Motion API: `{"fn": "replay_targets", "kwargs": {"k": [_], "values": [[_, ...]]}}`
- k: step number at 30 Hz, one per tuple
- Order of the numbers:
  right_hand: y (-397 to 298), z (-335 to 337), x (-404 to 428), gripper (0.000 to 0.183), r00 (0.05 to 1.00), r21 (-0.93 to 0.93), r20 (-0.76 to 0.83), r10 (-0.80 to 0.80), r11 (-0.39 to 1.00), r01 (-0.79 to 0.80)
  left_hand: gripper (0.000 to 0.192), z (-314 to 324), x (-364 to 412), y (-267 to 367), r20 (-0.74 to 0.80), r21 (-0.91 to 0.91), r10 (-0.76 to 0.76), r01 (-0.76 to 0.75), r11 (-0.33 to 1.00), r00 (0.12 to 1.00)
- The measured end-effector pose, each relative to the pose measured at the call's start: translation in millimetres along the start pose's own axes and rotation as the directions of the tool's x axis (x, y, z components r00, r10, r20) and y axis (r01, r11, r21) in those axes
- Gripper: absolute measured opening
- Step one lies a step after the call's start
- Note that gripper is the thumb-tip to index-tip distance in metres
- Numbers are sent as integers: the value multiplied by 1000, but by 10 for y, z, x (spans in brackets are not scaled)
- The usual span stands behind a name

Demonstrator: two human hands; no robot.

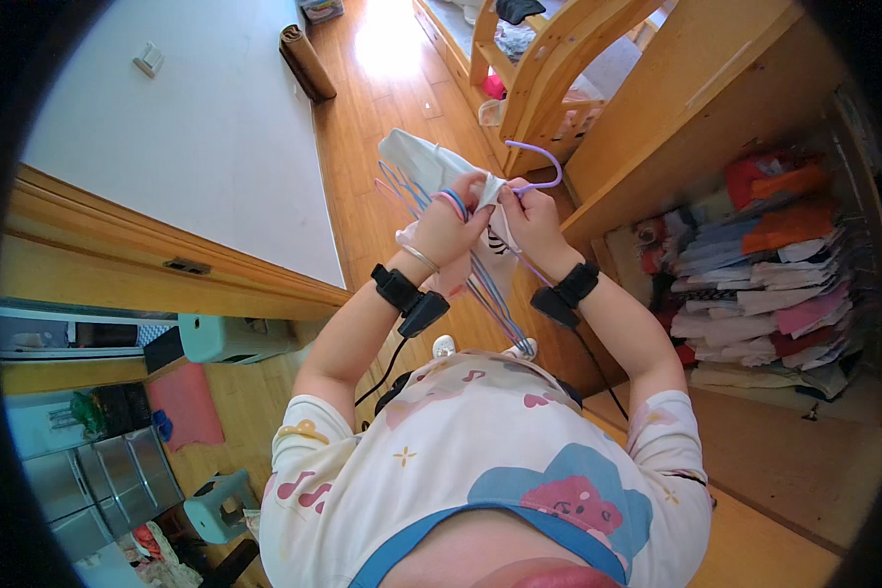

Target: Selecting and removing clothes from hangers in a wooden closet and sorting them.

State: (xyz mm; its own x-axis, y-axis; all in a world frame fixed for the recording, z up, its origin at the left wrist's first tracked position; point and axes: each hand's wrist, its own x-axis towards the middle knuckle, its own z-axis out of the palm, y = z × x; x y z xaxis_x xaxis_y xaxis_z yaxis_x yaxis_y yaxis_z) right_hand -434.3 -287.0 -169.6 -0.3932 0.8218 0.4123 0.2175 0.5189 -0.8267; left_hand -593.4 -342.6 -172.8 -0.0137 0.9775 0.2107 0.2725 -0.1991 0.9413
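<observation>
A white garment [430,163] with a dark striped print hangs between my hands. My left hand [452,224] grips its upper edge, and blue and pink hanger hooks loop around that hand. Below it hang several blue and pink clothes hangers [489,294], beside a pale pink cloth [448,275]. My right hand [536,220] pinches the garment's edge close to the neck of a purple hanger [555,163]. The hook of this hanger sticks out above my right hand, and part of its frame shows below the garment. Cloth and fingers hide the rest of the hanger.
On the right an open wooden wardrobe [764,434] holds many hanging clothes [764,294]. A wooden bunk bed [529,95] stands ahead. A brown roll [305,62] leans by the white wall at upper left. Light green stools [217,338] and a door frame [191,283] are to the left.
</observation>
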Motion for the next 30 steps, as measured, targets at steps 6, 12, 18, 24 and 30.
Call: {"fn": "replay_targets", "kwargs": {"k": [6,12,18,24,30], "values": [[-59,-288,-91,20,986,-6,139,-90,996,92,38,-138,109,-37,-134,220,117,-85,972,984],[-43,-238,-54,21,977,5,183,-112,994,113,26,-41,122,263,57,452,94,-110,885,994],[-101,-213,46,19,968,-47,225,-106,992,120,19,-56,179,267,0,391,181,-167,905,983],[7,-421,-186,15,979,-136,201,30,991,-2,20,-459,264,14,-229,345,62,22,938,971],[70,-414,-202,17,951,-62,295,94,995,-80,23,-447,202,334,-174,273,48,1,962,984]]}}
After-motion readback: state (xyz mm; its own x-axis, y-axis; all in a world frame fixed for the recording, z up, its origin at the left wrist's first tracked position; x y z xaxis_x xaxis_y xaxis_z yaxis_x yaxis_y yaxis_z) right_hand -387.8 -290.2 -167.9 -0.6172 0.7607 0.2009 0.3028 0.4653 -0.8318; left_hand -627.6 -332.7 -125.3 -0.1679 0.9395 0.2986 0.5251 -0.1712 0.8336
